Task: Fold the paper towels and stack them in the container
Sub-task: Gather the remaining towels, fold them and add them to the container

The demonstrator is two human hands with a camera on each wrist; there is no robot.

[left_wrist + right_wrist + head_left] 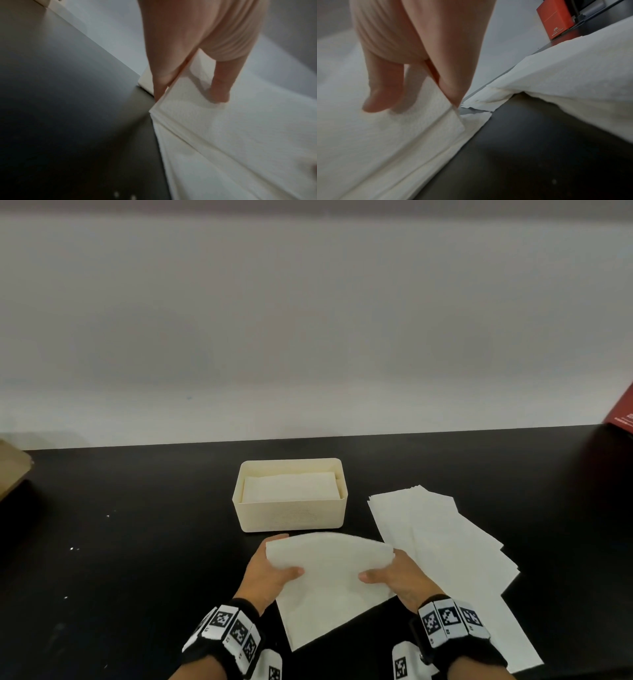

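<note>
A white paper towel (329, 580) is held up off the black table, its far edge raised and arched, its near part still lying on the table. My left hand (270, 570) pinches its left edge (171, 97), thumb on top and fingers behind. My right hand (394, 577) pinches the right edge (453, 108) the same way. Just behind the towel stands a cream container (291, 517) with folded towels (289, 491) stacked inside. A fanned pile of flat paper towels (445, 542) lies to the right, also seen in the right wrist view (573, 83).
The black table (137, 525) runs to a pale wall at the back. A red box (621, 416) sits at the far right edge, also visible as the red box (554, 20). A brown cardboard piece (12, 470) lies at the far left.
</note>
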